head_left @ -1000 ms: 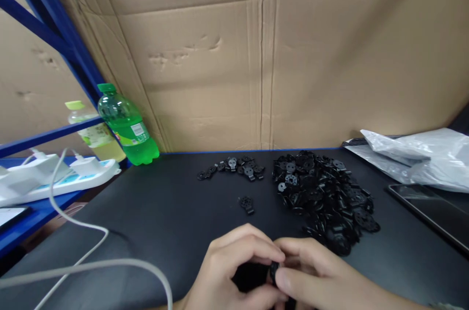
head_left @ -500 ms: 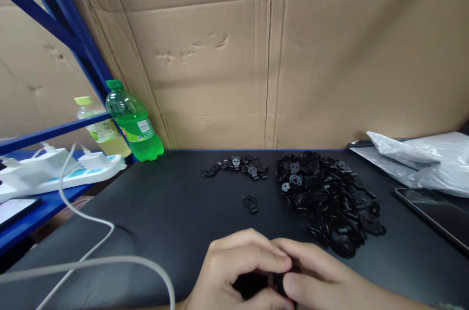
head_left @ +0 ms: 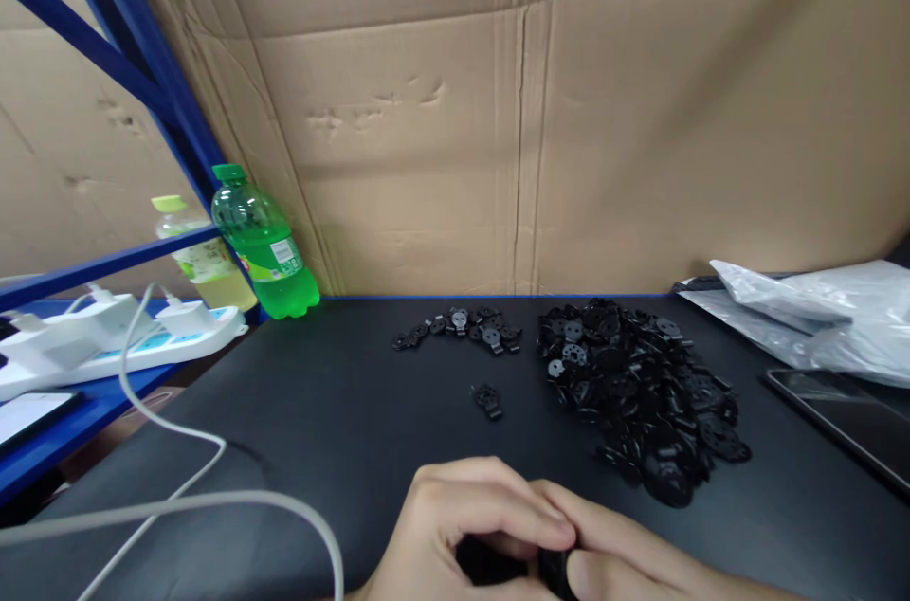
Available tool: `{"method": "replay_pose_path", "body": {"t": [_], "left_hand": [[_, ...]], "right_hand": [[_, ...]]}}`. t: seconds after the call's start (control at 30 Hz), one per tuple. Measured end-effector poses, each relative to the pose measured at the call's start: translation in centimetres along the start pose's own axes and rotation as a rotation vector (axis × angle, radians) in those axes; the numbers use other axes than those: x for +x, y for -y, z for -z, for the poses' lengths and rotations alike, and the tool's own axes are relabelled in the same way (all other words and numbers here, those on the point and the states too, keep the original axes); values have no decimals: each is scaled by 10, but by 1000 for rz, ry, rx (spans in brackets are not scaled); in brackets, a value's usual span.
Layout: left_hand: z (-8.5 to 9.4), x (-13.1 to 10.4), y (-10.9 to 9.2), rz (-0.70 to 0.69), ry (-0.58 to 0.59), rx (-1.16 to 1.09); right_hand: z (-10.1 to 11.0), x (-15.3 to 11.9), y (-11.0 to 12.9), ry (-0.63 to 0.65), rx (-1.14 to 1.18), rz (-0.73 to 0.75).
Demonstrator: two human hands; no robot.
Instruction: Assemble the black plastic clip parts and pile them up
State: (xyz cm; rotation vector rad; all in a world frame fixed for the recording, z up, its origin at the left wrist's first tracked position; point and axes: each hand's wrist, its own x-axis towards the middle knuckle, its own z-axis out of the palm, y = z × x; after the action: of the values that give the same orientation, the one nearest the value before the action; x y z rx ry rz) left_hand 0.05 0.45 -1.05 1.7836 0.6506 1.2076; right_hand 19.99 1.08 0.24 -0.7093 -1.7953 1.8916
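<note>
A black part (head_left: 555,573) was pinched between the two hands at the near edge of view, low and right of the middle. Only a dark, curved bit of it showed; the fingers hid the rest, so its full shape could not be told. The left hand (head_left: 462,511) was curled, its forefinger bent over the top of the part, and the right hand (head_left: 632,544) closed on it from the other side, thumb against it.

Beneath lay a black tabletop (head_left: 334,411). Beyond the hands sat a loose piece (head_left: 487,400), round, pierced with holes, with a short tab. Similar pieces made a small cluster (head_left: 490,336) farther back and a big heap (head_left: 632,392) to its right.

A cardboard wall (head_left: 398,136) rose behind the far edge. On the left, a green bottle (head_left: 274,264) leaned by a blue frame (head_left: 128,42), near a power strip (head_left: 185,342) with plugs in it.

A broad stretch of tabletop ran left of the hands, up to a white cable (head_left: 248,497) that looped across the near left corner. Along the right edge lay a phone (head_left: 846,421) and a plastic bag (head_left: 867,326), the heap standing between them and the cluster.
</note>
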Motion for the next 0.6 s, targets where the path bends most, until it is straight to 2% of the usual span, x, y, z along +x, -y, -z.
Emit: {"method": "replay_pose_path", "body": {"t": [0.1, 0.3, 0.43, 0.6], "left_hand": [[2, 0, 2, 31, 63, -9], [-1, -1, 0, 108, 40, -44], [-3, -3, -1, 124, 35, -49], [1, -2, 4, 148, 41, -67]], "right_hand": [[3, 4, -5, 29, -29, 50], [13, 10, -24, 137, -56, 123], [16, 14, -30, 130, -90, 68], [14, 11, -15, 85, -128, -7]]}}
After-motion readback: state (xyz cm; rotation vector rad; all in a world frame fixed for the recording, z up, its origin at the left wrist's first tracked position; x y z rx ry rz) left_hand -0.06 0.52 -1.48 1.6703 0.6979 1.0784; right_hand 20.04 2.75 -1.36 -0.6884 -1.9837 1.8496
